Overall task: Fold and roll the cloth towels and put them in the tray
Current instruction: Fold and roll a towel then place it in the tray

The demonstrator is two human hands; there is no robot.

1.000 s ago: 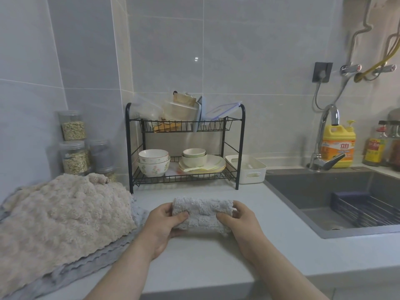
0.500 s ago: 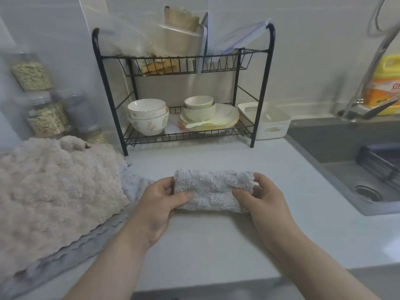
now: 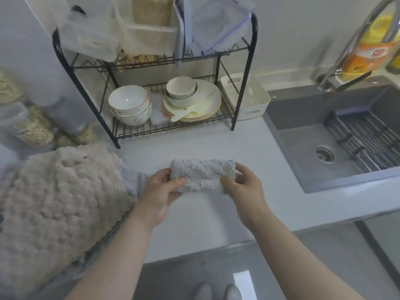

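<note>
A rolled grey fluffy towel (image 3: 202, 175) is held just above the counter between both hands. My left hand (image 3: 161, 191) grips its left end, and my right hand (image 3: 244, 185) grips its right end. The white plastic tray (image 3: 254, 105) stands empty at the back, to the right of the dish rack and beside the sink. A pile of beige fluffy towels (image 3: 54, 204) lies on the counter to the left, with a grey towel edge (image 3: 132, 180) showing under it.
A black two-tier dish rack (image 3: 151, 61) with bowls and plates stands at the back. Glass jars (image 3: 32, 126) sit at the back left. The grey sink (image 3: 337, 139) with faucet and drain basket lies right. The counter's front edge runs just below my forearms.
The view has tilted downward and closer to the counter. Both hands keep hold of the rolled towel, lifted slightly and shifted a little toward the right.
</note>
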